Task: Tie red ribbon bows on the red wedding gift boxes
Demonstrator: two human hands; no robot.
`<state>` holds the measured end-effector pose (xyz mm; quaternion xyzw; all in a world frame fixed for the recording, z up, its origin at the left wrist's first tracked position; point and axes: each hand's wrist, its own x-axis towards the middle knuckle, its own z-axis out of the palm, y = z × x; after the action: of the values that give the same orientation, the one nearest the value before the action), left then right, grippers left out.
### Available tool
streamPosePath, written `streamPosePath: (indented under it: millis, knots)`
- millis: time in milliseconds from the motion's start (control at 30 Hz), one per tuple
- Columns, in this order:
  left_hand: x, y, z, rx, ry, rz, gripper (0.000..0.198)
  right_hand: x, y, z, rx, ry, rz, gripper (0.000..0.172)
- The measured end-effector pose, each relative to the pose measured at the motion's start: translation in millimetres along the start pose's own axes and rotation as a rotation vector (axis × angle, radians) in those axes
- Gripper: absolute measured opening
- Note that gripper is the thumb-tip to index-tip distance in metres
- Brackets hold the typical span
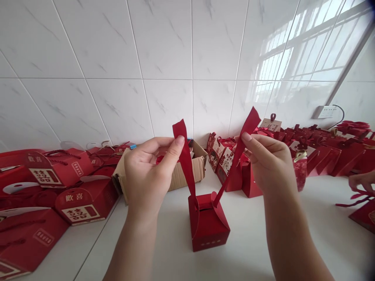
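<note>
A small red gift box (211,228) stands upright on the white table, its top flaps folded together. A red ribbon (188,171) passes through the top of the box, and its two ends rise in a V. Between thumb and fingers, my left hand (154,168) pinches the left end of the ribbon. The right end is pinched by my right hand (271,162) at about the same height. Both ribbon ends stick up above my fingertips, and neither hand touches the box.
Red double-happiness boxes (84,203) crowd the left side. An open cardboard carton (187,173) sits behind my left hand. Many red gift bags (322,156) line the wall at right. Another person's hand (363,181) touches a ribboned red box (365,212) at the right edge.
</note>
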<state>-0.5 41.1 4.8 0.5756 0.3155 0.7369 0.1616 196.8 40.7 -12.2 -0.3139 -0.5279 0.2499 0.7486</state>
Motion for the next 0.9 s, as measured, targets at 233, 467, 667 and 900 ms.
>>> streamPosePath:
  millis: [233, 467, 667, 900]
  knots:
    - [-2, 5, 1.4, -0.009, -0.006, 0.028, 0.01, -1, 0, 1, 0.007, -0.006, -0.014, 0.006]
    - [-3, 6, 3.9, 0.015, 0.027, 0.014, 0.014, -2, 1, 4, 0.009, -0.037, -0.024, 0.008]
    - [-2, 4, 4.0, 0.033, 0.027, 0.019, 0.012, -4, -2, 8, 0.044, -0.039, -0.013, 0.008]
    - [-2, -1, 4.7, -0.035, -0.157, -0.132, 0.014, -5, 3, 15, 0.113, -0.157, 0.15, 0.013]
